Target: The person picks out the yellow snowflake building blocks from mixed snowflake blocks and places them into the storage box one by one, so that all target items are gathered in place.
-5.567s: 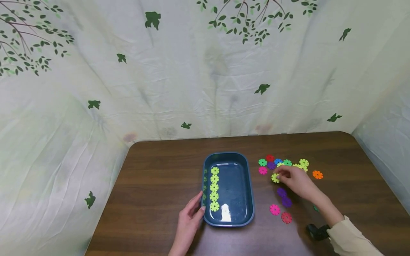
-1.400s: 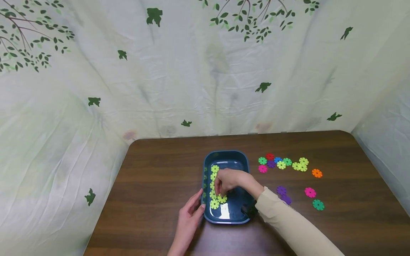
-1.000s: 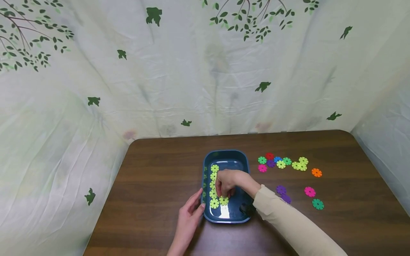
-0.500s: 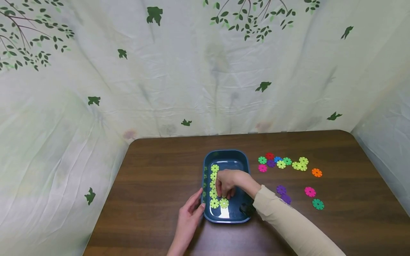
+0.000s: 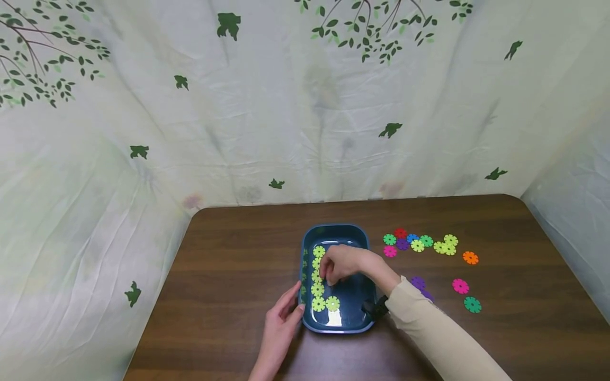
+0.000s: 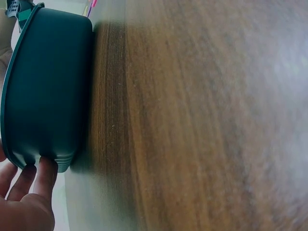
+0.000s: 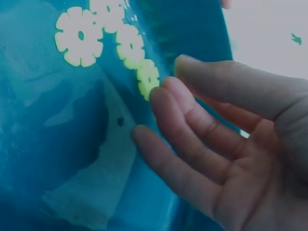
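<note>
A blue tray (image 5: 359, 296) stands on the table, holding a column of yellow flower-shaped discs (image 5: 318, 304) along its left side. One more yellow disc (image 5: 332, 303) lies beside the column's near end. My left hand (image 5: 281, 323) rests against the tray's left wall; in the left wrist view its fingers (image 6: 45, 175) touch the outer wall. Over the tray, my right hand (image 5: 345, 262) is raised with fingers loosely bent. The right wrist view shows nothing between its thumb and fingertips, and the discs (image 7: 79, 36) lying flat beyond them.
Right of the tray lie a blue disc (image 5: 412, 239), a red disc (image 5: 400, 233), an orange disc (image 5: 470, 257) and several others. My sleeve (image 5: 429, 323) partly covers a purple disc (image 5: 418, 283). A pink disc (image 5: 460, 286) and a green disc (image 5: 472, 305) sit nearer the right.
The right hand has brought a yellow disc from the table into the tray, beside the column's near end, let it go and lifted slightly away. The left hand has stayed at the tray.
</note>
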`<move>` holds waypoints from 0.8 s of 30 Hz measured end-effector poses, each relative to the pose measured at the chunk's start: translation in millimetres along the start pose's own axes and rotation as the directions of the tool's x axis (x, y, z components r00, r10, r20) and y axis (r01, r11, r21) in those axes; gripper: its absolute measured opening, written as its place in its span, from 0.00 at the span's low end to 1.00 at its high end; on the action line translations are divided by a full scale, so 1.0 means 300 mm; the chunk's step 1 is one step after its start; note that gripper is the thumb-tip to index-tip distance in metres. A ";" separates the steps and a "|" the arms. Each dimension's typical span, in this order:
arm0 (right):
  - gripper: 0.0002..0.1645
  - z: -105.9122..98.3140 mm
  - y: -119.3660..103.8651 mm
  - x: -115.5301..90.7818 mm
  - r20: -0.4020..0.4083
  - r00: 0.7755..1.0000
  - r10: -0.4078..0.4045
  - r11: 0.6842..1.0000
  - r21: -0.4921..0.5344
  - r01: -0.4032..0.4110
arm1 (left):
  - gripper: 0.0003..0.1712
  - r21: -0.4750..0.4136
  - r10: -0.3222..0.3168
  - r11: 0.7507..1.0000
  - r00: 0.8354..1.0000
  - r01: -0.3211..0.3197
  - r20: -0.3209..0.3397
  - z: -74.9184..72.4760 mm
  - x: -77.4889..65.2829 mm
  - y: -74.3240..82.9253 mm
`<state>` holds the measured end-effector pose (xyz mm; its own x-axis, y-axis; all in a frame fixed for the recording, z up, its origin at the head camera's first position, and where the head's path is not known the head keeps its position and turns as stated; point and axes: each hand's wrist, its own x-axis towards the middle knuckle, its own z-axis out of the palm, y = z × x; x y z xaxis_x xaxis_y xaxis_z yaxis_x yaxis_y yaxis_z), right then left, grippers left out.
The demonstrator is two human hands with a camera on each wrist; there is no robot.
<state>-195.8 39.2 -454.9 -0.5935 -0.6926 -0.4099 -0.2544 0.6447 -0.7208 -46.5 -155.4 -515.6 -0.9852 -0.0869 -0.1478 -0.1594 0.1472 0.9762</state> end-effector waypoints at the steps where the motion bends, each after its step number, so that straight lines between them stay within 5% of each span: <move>1: 0.07 -0.003 0.003 -0.003 -0.018 1.000 -0.009 1.000 -0.009 0.009 | 0.26 -0.002 0.002 1.000 1.000 -0.002 0.001 0.000 -0.001 0.000; 11: 0.11 -0.011 0.020 -0.055 -0.154 0.979 -0.132 0.990 0.026 0.137 | 0.26 0.028 -0.011 1.000 1.000 0.011 -0.007 0.001 0.003 -0.005; 24: 0.09 0.002 0.050 -0.155 -0.274 0.945 -0.178 0.971 0.108 0.214 | 0.26 0.013 0.007 1.000 1.000 -0.007 -0.001 0.003 0.004 -0.002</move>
<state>-171.6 81.0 -447.0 -0.7252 -0.6803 -0.1058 -0.2913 0.4425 -0.8481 -47.7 -154.6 -516.3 -0.9861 -0.0873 -0.1412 -0.1538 0.1605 0.9750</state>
